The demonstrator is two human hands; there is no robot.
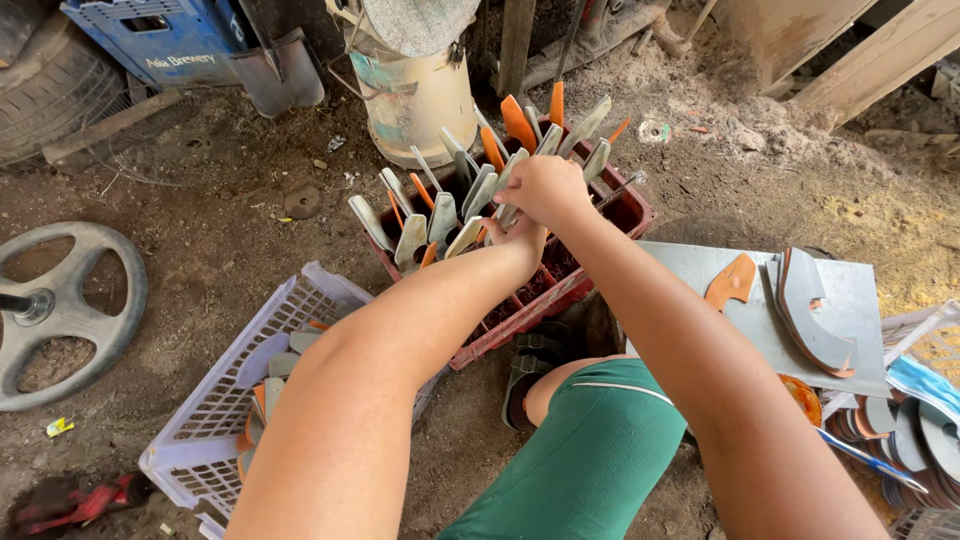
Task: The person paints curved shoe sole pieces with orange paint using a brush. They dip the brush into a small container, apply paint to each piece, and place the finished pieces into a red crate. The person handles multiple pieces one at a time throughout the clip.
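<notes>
A red plastic crate (pixel 625 210) stands on the dirt floor, packed with several upright grey and orange metal blades (pixel 412 238). Both my arms reach out over it. My right hand (pixel 545 188) is closed around the top of a grey blade (pixel 505 205) in the middle of the crate. Just below it, my left hand (pixel 522 238) presses against the same cluster of blades. Its fingers are hidden behind my right hand and the blades.
A white slotted basket (pixel 290 310) with a few blades lies at lower left. To the right, a grey metal sheet (pixel 690 270) carries a stack of curved blades (pixel 815 310). A bucket (pixel 420 100), blue crate (pixel 165 40) and wheel (pixel 65 310) surround the spot.
</notes>
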